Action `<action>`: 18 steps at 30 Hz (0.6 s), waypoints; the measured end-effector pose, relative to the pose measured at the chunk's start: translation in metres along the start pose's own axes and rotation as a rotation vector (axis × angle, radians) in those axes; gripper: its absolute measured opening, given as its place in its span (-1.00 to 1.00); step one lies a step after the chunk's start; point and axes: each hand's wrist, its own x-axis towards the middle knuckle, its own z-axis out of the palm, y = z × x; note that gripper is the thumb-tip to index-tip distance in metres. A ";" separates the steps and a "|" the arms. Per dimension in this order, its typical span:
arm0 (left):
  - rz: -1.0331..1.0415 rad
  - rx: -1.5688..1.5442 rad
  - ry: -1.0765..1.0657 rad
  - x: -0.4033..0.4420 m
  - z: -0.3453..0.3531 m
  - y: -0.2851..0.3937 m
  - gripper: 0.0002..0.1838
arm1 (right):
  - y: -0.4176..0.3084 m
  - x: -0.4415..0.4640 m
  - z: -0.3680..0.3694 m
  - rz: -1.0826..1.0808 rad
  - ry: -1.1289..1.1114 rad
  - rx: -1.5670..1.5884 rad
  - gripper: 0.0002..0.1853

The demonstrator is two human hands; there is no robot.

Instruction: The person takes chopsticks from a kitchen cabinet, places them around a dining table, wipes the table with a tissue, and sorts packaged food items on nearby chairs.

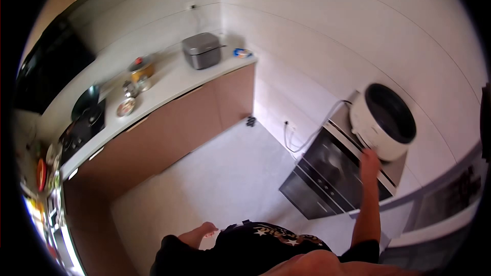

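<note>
My right hand (pixel 370 163) reaches to the top front edge of a black glass-fronted cabinet (pixel 327 166), right beside the base of a cream-coloured round cooker (pixel 362 118). Its fingers look bent inward; what they grip, if anything, is too blurred to make out. The cooker sits on the cabinet, its broad dark round top facing up; I cannot tell whether that is a lid or the inside of a pot. Low by my body, my left hand (pixel 206 229) hangs with loosely curled, parted fingers and holds nothing.
Along the back runs a white counter (pixel 169 90) with a grey rice cooker (pixel 202 51), an amber pot (pixel 140 69), a small bowl (pixel 126 107) and a black stove (pixel 84 130). A grey cable (pixel 318 128) loops beside the cabinet. Grey floor (pixel 204 179) lies between.
</note>
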 end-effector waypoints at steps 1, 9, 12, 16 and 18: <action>0.013 -0.021 0.044 -0.034 -0.010 0.021 -0.60 | 0.046 -0.012 0.003 0.080 0.018 0.063 -0.87; 0.016 0.141 -0.057 0.005 -0.029 0.061 -0.57 | 0.069 -0.063 -0.090 0.191 0.088 -0.292 -0.90; 0.133 0.212 -0.054 -0.006 -0.037 0.099 -0.59 | 0.081 -0.067 -0.097 0.214 0.019 -0.372 -0.87; 0.354 0.114 -0.009 0.004 -0.045 0.129 -0.67 | 0.077 -0.058 -0.101 0.265 -0.127 -0.518 -0.77; 0.494 0.134 0.072 0.003 -0.043 0.142 -0.69 | 0.069 -0.053 -0.104 0.213 -0.169 -0.549 -0.73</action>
